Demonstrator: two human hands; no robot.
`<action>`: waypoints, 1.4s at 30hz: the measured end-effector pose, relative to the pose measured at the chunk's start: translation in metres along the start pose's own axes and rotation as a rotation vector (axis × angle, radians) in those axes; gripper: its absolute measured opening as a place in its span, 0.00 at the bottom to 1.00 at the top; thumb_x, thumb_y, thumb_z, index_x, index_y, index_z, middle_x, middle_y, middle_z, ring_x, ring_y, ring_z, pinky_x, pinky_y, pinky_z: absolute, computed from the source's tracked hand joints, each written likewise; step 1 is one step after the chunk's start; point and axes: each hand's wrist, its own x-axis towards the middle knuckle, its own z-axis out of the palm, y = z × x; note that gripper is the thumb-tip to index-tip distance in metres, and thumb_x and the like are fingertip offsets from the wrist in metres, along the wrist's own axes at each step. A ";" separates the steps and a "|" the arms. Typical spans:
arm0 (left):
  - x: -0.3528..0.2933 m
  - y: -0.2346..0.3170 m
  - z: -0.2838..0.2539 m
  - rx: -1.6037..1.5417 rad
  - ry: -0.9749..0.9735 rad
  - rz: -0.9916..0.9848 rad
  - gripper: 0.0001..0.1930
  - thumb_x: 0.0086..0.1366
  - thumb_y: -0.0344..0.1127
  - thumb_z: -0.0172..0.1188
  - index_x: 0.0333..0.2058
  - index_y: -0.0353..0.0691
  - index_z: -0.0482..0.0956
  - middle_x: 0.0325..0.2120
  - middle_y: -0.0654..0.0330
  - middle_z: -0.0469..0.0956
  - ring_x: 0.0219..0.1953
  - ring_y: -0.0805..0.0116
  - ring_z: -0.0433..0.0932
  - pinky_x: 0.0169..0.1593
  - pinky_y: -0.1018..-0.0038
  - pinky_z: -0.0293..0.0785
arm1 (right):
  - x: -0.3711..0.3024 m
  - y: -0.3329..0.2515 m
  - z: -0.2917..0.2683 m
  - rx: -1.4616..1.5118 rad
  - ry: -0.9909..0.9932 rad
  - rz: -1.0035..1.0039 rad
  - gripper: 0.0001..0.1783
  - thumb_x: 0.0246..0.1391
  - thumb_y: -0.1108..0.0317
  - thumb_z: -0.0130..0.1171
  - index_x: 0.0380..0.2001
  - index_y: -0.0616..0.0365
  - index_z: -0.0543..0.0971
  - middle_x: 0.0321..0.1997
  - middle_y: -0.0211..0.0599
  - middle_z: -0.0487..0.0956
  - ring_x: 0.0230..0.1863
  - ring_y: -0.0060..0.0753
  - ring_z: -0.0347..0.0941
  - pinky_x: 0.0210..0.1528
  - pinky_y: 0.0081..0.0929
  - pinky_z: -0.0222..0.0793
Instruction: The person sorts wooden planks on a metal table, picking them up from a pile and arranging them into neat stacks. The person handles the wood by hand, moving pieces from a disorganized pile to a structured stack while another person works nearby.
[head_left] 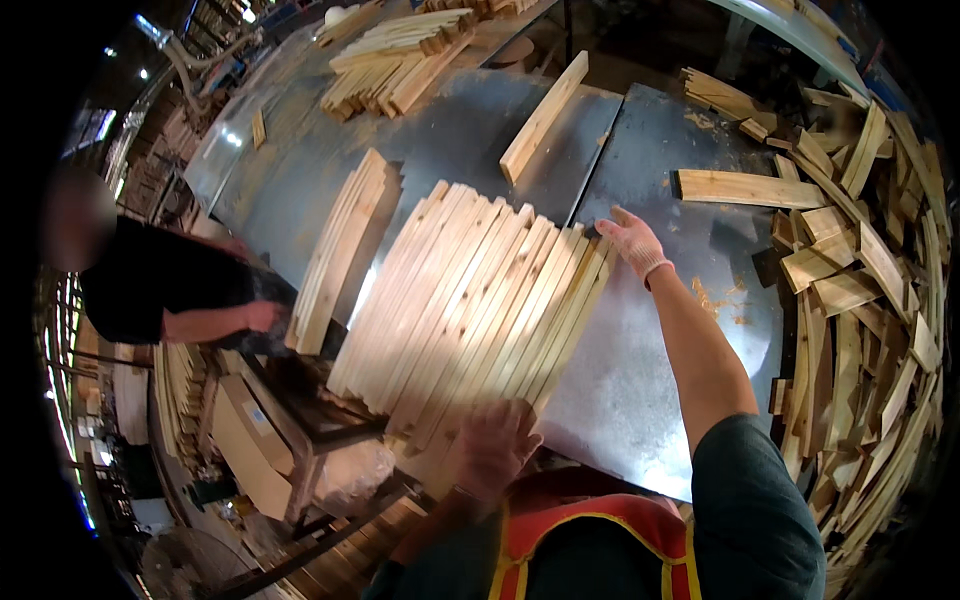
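A row of pale wooden slats [470, 300] lies side by side on the metal table, its near ends uneven and jutting past the table's edge. My right hand [635, 245], in a light glove, is at the far right corner of the row. Its fingers are stretched out, with the thumb side against the outermost slat's end. My left hand [495, 445], also gloved and slightly blurred, is at the near ends of the slats with its fingers spread. Neither hand is wrapped round a slat.
A small stack of boards [340, 255] stands left of the row, near a co-worker's hand [264, 316]. Single boards lie beyond [545, 115] and to the right [748, 188]. A large offcut heap [860, 270] fills the right side. More slats [395, 60] are piled at the back.
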 end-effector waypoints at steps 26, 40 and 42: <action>0.208 -0.076 0.004 -0.333 -0.263 -0.544 0.14 0.64 0.43 0.66 0.36 0.37 0.83 0.30 0.51 0.83 0.33 0.54 0.82 0.38 0.58 0.78 | -0.174 0.084 -0.039 -0.746 0.080 -0.429 0.36 0.46 0.57 0.70 0.59 0.57 0.74 0.62 0.42 0.76 0.68 0.50 0.67 0.76 0.53 0.54; 0.595 -0.156 0.112 0.130 -0.072 -0.427 0.41 0.57 0.43 0.68 0.71 0.53 0.67 0.57 0.38 0.77 0.53 0.38 0.79 0.63 0.52 0.74 | -0.164 0.084 -0.059 -0.607 0.065 -0.450 0.30 0.45 0.61 0.67 0.54 0.57 0.78 0.55 0.41 0.78 0.61 0.44 0.73 0.70 0.47 0.64; 0.596 -0.155 0.115 0.153 -0.143 -0.413 0.46 0.57 0.44 0.68 0.74 0.53 0.59 0.60 0.39 0.74 0.59 0.39 0.75 0.64 0.52 0.73 | -0.168 0.087 -0.059 -0.615 0.092 -0.439 0.30 0.44 0.62 0.67 0.54 0.57 0.78 0.56 0.39 0.78 0.62 0.43 0.72 0.71 0.46 0.64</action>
